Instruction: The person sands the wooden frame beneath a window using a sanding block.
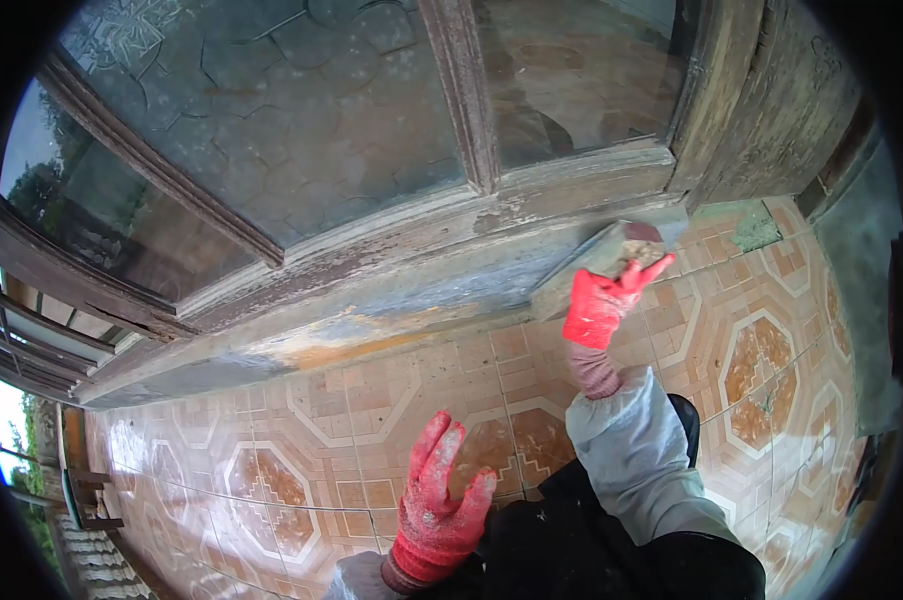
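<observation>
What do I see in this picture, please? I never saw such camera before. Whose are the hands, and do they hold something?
There is no machine here, only a person. The one picture comes from a camera on the head, looking forward and down, so the round edge is the lens view. The left hand, in a red glove, is open and holds nothing visible. The right hand, also gloved, is at a block with a reddish-brown end, by the foot of the wall. Whether the fingers close around it, I cannot tell. Above are worn wooden frames with glass panes. Below is a patterned tile floor, with a grey-green patch near the far right corner.
</observation>
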`<state>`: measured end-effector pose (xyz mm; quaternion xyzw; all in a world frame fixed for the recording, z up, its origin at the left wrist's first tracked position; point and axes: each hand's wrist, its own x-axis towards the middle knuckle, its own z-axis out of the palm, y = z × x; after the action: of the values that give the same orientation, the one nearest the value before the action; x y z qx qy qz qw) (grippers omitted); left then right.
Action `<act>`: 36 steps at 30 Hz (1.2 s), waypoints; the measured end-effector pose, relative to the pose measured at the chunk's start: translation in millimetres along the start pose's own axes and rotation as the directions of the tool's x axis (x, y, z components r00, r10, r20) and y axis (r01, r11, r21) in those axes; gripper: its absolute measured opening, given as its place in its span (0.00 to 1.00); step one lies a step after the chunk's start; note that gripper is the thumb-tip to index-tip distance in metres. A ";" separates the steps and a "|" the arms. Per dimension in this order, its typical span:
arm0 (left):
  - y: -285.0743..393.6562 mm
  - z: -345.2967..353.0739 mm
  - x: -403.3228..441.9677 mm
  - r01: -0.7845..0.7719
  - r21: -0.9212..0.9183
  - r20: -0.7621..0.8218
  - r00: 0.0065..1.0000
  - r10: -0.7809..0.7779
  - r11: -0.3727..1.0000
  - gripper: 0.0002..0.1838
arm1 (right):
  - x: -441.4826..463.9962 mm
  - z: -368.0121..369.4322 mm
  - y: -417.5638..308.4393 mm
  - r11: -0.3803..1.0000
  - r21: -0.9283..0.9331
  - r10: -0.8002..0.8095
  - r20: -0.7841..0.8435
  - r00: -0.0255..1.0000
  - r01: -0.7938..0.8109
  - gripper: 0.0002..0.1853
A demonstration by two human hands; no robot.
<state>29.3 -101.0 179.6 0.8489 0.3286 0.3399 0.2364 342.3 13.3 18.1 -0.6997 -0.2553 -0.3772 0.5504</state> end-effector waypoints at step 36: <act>-70.9 73.3 -22.0 -0.034 0.067 0.103 0.994 0.027 0.997 0.26 | -40.9 -3.9 -59.2 0.660 0.003 0.728 0.244 0.640 -0.751 0.40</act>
<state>42.6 -82.2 77.8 0.8778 0.3145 0.2881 0.2182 271.7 27.5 19.7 -0.7504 -0.0255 -0.0247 0.6601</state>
